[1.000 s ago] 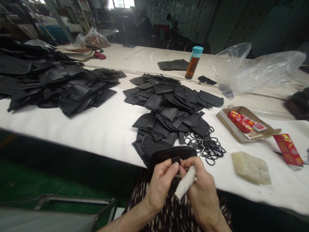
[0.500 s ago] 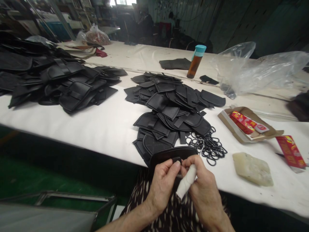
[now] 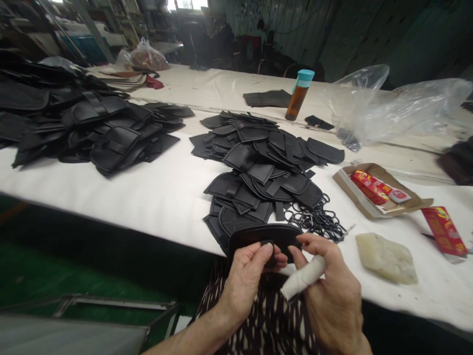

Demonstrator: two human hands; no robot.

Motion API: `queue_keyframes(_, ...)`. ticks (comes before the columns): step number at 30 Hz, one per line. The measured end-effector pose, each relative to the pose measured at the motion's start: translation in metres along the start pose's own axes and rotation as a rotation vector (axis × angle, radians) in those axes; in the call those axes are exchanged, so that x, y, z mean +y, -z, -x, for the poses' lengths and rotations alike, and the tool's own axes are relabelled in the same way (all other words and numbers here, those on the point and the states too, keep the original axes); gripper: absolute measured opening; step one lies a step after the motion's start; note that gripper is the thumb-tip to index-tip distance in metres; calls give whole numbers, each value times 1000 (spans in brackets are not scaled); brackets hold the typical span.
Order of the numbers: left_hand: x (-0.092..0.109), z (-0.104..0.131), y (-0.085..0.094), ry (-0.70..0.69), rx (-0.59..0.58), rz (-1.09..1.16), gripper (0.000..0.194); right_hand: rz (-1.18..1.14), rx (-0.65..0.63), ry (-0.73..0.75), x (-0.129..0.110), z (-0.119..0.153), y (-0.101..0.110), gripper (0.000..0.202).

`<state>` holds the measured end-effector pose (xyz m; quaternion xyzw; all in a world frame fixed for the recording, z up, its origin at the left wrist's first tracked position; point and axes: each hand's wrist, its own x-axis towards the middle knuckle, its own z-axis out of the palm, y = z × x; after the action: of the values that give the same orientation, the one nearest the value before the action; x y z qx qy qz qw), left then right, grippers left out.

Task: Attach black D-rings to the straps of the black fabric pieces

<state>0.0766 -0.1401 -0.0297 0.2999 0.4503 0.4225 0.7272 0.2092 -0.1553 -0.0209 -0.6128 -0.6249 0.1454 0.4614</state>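
Note:
My left hand (image 3: 246,276) is closed on a black leather piece (image 3: 240,237), its thumb and fingers pinching a short black strap on it. My right hand (image 3: 328,286) is curled around a tool with a white-wrapped handle (image 3: 305,277); its thumb and forefinger are near the leather piece's right edge. What looks like the tool's thin metal tip (image 3: 349,231) sticks out past the fingers, beside a heap of black metal rings (image 3: 314,221). Whether the right fingertips touch the leather is unclear. Directly beyond my hands lies a pile of similar black leather pieces (image 3: 251,167).
A second pile of black leather pieces (image 3: 111,128) lies at left. On the right are a yellowish block (image 3: 386,259), an open cardboard box (image 3: 354,197) with red packets, and a loose red packet (image 3: 445,231). Farther back stand a bottle (image 3: 294,104) and clear plastic bags (image 3: 406,111).
My right hand has moved right, away from my left fingers, taking the white-handled tool along. Its thin tip has shifted right across the rings. My left hand still grips the leather piece.

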Motion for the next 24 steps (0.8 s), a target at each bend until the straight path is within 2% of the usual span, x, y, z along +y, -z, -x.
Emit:
queue_keyframes(1, -1, 0, 1, 23, -8, 52, 32, -22, 32, 2, 2, -5, 0, 11)
queue_keyframes(5, -1, 1, 4, 98, -29, 166, 30, -300, -184, -233, 7, -25, -4, 14)
queue_keyframes(7, 6, 3, 4, 129, -37, 174, 30, -412, -179, -303, 4, -30, -7, 18)
queue_keyframes(13, 33, 5, 3, 97, -83, 51, 30, -506, 9, -271, -14, -31, -7, 18)
queue_keyframes(24, 22, 3, 2, 124, -7, 96, 22, -562, -53, -262, -1, -26, -11, 18)
